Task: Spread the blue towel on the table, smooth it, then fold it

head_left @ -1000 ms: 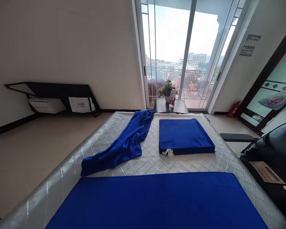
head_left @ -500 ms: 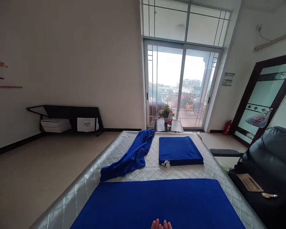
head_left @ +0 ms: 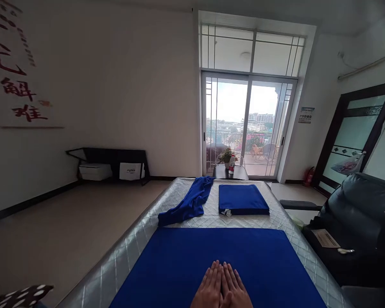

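Observation:
A blue cloth (head_left: 167, 265) lies spread out over the near part of a mattress (head_left: 137, 244) with a silvery quilted cover. Over its middle, at the bottom of the view, my left hand (head_left: 209, 284) and my right hand (head_left: 233, 284) are side by side, palms down, fingers stretched forward. Their inner edges touch and the thumbs meet. Neither holds anything; they seem to lie flat on the cloth. Beyond it, a crumpled blue cloth (head_left: 191, 203) stretches along the left. To its right sits a neatly folded stack of blue cloths (head_left: 243, 199) with white tags at the near corner.
Behind the mattress stands a small dark table (head_left: 240, 173) with a potted plant (head_left: 227, 156) and a bottle (head_left: 232, 164). A black leather chair (head_left: 359, 214) bearing a card (head_left: 326, 238) stands at right. Polka-dot fabric (head_left: 22, 296) shows at lower left.
My hands have come further into view, from fingertips only to most of both hands. The camera has tilted up and turned slightly left. The cloths look unchanged.

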The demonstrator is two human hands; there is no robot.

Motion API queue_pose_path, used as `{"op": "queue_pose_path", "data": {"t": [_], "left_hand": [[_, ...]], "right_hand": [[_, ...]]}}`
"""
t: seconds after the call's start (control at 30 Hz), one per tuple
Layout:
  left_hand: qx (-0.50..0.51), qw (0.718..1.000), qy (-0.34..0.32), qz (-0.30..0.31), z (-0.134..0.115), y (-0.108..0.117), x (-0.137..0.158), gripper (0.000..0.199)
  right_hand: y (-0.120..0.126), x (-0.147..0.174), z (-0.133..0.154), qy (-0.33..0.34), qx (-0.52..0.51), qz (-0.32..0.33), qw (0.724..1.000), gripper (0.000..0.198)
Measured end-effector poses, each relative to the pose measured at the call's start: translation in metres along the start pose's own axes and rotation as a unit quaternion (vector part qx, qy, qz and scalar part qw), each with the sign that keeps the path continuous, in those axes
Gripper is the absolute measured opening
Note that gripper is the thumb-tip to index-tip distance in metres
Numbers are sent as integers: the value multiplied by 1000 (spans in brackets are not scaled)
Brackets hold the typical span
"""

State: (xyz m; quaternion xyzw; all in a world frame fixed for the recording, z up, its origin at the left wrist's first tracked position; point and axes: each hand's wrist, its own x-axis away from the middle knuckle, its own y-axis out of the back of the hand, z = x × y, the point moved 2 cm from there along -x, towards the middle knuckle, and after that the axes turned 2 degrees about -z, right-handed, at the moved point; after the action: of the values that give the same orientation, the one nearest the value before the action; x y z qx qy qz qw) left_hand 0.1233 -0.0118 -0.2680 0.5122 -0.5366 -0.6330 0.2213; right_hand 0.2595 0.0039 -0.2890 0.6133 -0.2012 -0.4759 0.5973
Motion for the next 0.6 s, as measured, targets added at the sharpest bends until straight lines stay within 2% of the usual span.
{"op": "queue_pose_path", "data": {"t": [0.13,0.33,0.43,0.6], "left_hand": [[22,1000,13,-8,-16,38,3,57],[35,998,29,32,-30,59,5,62],[44,997,31,46,-30,62,5,63],[35,997,39,58,-24,55,4,64]], "right_hand": [[20,12,12,0,-43,9,999,72],[47,15,26,7,-33,32,999,59],[45,15,24,11,-25,44,999,59],[24,13,13,0,-11,4,1000,66]]}}
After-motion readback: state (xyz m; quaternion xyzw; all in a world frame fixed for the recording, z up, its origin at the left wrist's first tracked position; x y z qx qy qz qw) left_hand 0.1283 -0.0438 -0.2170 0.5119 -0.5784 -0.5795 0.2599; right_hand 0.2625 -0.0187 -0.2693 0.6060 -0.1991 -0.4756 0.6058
